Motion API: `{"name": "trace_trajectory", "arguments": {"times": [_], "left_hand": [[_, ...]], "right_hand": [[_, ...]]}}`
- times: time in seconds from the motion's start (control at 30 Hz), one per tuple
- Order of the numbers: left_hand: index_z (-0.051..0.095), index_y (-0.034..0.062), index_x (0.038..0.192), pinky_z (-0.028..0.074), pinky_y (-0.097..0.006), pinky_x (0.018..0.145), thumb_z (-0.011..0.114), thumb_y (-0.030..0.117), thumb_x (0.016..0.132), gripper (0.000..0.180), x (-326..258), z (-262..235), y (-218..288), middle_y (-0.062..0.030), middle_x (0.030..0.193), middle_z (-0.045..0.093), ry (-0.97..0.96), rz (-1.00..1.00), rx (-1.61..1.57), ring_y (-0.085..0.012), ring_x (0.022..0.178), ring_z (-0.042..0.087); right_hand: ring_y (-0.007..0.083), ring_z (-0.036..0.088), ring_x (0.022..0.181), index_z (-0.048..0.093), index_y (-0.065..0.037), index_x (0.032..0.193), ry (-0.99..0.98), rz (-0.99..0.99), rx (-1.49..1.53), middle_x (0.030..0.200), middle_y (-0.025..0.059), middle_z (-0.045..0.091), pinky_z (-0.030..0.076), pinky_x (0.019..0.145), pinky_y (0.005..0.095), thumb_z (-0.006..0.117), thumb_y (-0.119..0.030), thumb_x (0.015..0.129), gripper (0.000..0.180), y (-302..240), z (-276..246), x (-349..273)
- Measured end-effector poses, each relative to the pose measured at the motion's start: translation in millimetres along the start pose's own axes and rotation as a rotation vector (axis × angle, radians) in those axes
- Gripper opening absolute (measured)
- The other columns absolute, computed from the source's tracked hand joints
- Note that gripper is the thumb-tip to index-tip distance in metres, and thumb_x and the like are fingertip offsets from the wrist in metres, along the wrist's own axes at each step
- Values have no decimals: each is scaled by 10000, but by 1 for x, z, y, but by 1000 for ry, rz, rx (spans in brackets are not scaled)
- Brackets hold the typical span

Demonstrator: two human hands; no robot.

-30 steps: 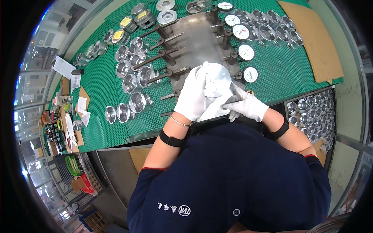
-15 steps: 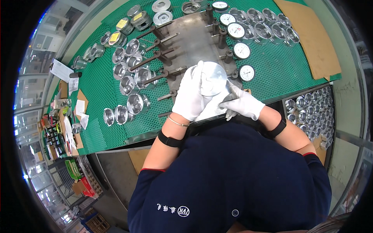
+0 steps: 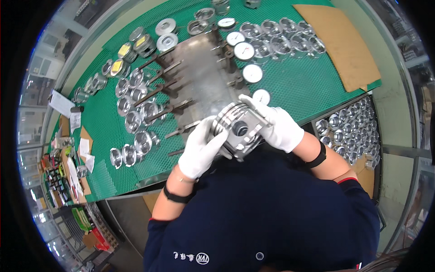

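One metal piston (image 3: 249, 121) is being held between the left hand (image 3: 199, 147) and the right hand (image 3: 278, 129), both gloved in white, over the near end of a flat metal plate (image 3: 201, 68). The left hand is gripping its left side, thumb lying over the upward face; the right hand is gripping its far right side, fingers curling around the edge. Its round pin bore (image 3: 240, 128) is facing upward. Black bands (image 3: 318, 156) are circling both wrists.

Five dial gauges (image 3: 252, 73) are standing along the right side of the plate, the nearest one just beyond the right hand. Dark metal rods (image 3: 149, 96) are jutting out on the left. Farther left, silver pistons (image 3: 143, 143) are clustering on the green surface (image 3: 281, 86), with three yellow-labelled pistons (image 3: 120, 68) sitting beyond them. Past the gauges, far-right pistons (image 3: 280, 44) are standing grouped, and a cardboard sheet (image 3: 340, 50) is lying to their right.
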State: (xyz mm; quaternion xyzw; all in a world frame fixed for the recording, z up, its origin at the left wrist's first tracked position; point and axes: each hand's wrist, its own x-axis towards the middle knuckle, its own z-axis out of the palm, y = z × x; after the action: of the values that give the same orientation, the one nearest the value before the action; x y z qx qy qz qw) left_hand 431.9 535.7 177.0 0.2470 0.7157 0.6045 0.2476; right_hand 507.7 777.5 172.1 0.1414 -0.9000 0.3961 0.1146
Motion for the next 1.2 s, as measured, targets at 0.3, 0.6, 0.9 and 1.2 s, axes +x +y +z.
{"name": "trace_trajectory", "arguments": {"times": [0.3, 0.6, 0.9, 1.2], "left_hand": [[566, -71, 1274, 512, -307, 871, 657, 177, 964, 407, -39, -162, -70, -154, 1123, 681, 666, -100, 591, -185, 975, 659], [717, 34, 1048, 471, -454, 1003, 793, 158, 727, 352, -81, -169, -133, -225, 1249, 610, 414, -597, 1476, -411, 1174, 553], [716, 77, 1148, 441, -440, 1026, 784, 342, 777, 461, -61, -148, -129, -209, 1208, 658, 325, -879, 1459, -383, 1134, 591], [698, -25, 1149, 481, -302, 900, 678, 320, 946, 400, -106, -144, -84, -81, 1075, 710, 956, -373, -90, -163, 965, 639]], "right_hand": [[210, 620, 542, 551, -9, 1220, 612, 959, 601, 994, 160, 660, 547, 479, 322, 555, -161, 915, 341, 129, -109, -49], [256, 655, 618, 589, -76, 1122, 956, 1557, 597, 843, 99, 680, 599, 578, 430, 475, -217, 1012, 212, 367, -158, -108], [232, 659, 747, 507, -124, 1262, 1176, 1271, 657, 1097, 143, 637, 597, 588, 385, 676, -342, 925, 436, 366, -140, -95], [125, 622, 665, 319, -60, 1537, 701, 806, 485, 1077, 99, 653, 565, 641, 276, 659, -103, 924, 703, 178, -105, -22]]}}
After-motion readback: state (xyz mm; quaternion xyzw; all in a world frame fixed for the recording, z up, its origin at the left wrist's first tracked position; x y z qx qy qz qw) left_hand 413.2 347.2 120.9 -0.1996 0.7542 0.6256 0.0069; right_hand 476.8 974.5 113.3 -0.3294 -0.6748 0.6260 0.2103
